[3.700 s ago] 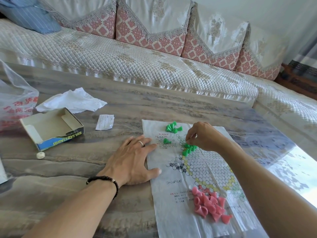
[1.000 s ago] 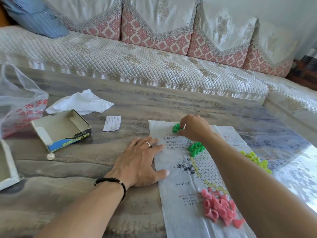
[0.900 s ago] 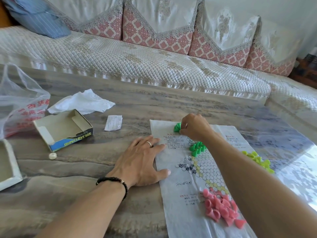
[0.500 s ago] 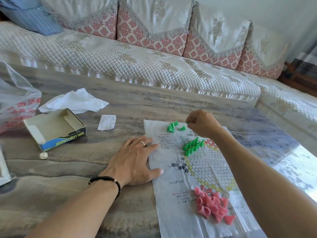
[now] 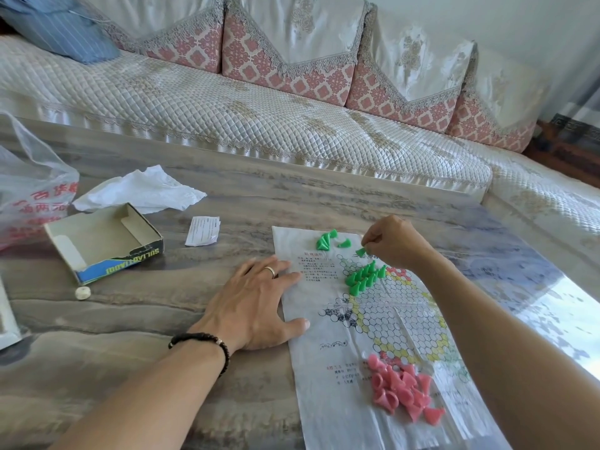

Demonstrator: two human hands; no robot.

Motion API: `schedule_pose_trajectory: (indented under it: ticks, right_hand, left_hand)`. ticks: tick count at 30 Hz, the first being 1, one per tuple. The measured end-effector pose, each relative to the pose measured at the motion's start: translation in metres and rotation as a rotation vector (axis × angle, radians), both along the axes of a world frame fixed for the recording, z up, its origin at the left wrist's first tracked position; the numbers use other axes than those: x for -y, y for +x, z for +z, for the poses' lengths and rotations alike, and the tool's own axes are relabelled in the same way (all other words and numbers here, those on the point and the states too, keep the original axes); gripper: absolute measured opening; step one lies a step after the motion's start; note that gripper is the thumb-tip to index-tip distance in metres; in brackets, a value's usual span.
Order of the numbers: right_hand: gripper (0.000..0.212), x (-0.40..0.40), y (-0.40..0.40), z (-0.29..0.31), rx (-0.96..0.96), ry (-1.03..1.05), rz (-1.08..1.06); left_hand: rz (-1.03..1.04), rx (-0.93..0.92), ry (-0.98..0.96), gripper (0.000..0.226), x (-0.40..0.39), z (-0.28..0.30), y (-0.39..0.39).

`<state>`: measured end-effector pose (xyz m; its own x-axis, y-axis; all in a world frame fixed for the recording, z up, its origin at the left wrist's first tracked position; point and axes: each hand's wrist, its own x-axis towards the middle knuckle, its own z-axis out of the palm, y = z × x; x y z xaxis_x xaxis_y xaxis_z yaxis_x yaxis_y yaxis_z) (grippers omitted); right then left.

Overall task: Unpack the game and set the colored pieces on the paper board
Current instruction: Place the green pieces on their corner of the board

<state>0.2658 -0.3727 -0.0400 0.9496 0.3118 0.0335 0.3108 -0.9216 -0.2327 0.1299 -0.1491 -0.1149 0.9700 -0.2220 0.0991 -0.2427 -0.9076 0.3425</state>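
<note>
Left hand point(image 5: 251, 306) lies flat, fingers straight and spread, palm on the grey marbled worktop point(image 5: 130, 319), fingertips and thumb pressing the left edge of the white paper game board point(image 5: 373, 319) printed with a hexagon grid. Silver ring on one finger, dark bead bracelet point(image 5: 203, 341) on the wrist. Right hand point(image 5: 393, 241) hovers over the board's far end, its grip clamped on one small green cone piece point(image 5: 360, 252), pinched between thumb and fingertips, other fingers curled. Just below it, a tight cluster of upright green cone pieces point(image 5: 363, 277) stands on the grid's far corner. A few loose green cones point(image 5: 328, 241) lie tipped over at the board's far edge. Heap of pink cone pieces point(image 5: 401, 389) lies on the board's near part. Open empty cardboard game box point(image 5: 102, 241) sits left on the worktop, small white round disc point(image 5: 82, 292) beside it, crumpled white tissue point(image 5: 143, 190) behind, folded printed slip point(image 5: 203, 230) between box and board, clear plastic bag with red print point(image 5: 29, 186) far left. Quilted sofa point(image 5: 259, 115) beyond.
</note>
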Motion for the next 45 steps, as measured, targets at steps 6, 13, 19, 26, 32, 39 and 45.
schedule_pose_trajectory:
  ticks: [6,13,19,26,32,39,45]
  right_hand:
    - [0.014,-0.005,0.003,-0.003,-0.032,-0.166,0.034]
    - [0.012,-0.004,0.012,-0.01,-0.04,-0.24,-0.002]
    - [0.01,-0.006,0.017,-0.014,-0.047,-0.235,-0.005]
    - [0.028,-0.016,0.022,-0.013,0.073,-0.12,0.057]
    - [0.034,-0.037,0.029,-0.03,0.08,-0.239,0.117]
    - [0.041,-0.035,0.025,-0.022,0.154,-0.148,0.069]
    - [0.012,-0.022,0.011,-0.001,0.065,0.071,0.084]
  left_hand:
    - [-0.003,0.006,0.003,0.09,0.0,0.0,0.0]
    - [-0.004,0.018,0.003,0.09,0.0,-0.001,0.0]
    - [-0.008,0.013,0.005,0.089,0.0,0.001,0.0]
    - [-0.007,0.012,-0.002,0.088,-0.001,-0.001,0.0]
    - [-0.012,0.007,-0.005,0.086,-0.001,-0.001,0.0]
    - [-0.017,-0.001,0.004,0.087,-0.001,0.0,0.0]
    - [-0.009,-0.004,0.006,0.09,0.0,0.0,0.0]
